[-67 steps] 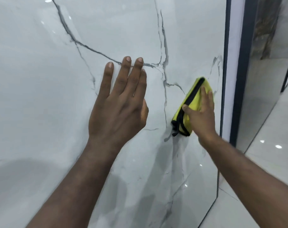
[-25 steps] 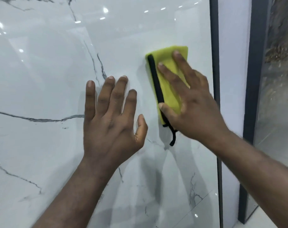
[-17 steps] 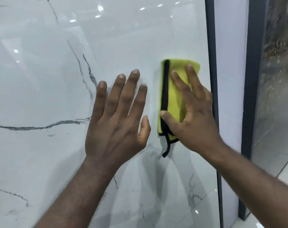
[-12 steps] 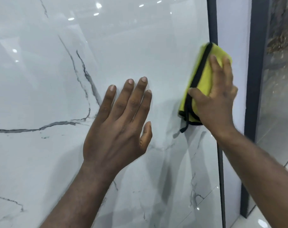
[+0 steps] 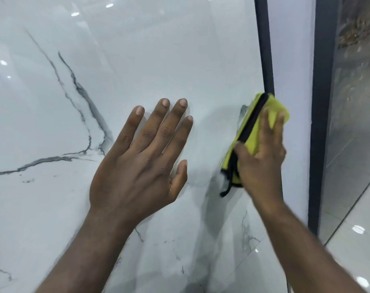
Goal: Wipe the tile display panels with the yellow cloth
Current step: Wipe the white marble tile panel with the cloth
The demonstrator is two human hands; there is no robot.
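A dark frame strip (image 5: 264, 49) borders the glossy veined tile panel (image 5: 158, 60) on its right, with shiny floor tiles (image 5: 359, 240) beyond. My left hand (image 5: 137, 166) lies flat on the panel, fingers (image 5: 171, 123) straight and spread, holding nothing. My right hand (image 5: 262, 163) presses the yellow cloth (image 5: 253, 134) to the panel's right edge. The cloth is under nearly straight fingers, black trim at my thumb.

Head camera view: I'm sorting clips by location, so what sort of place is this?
Probably a tile showroom: a large glossy white marble-veined tile panel stands upright in a dark frame, a second dark-framed panel stands beside it, and the polished tiled floor gleams.
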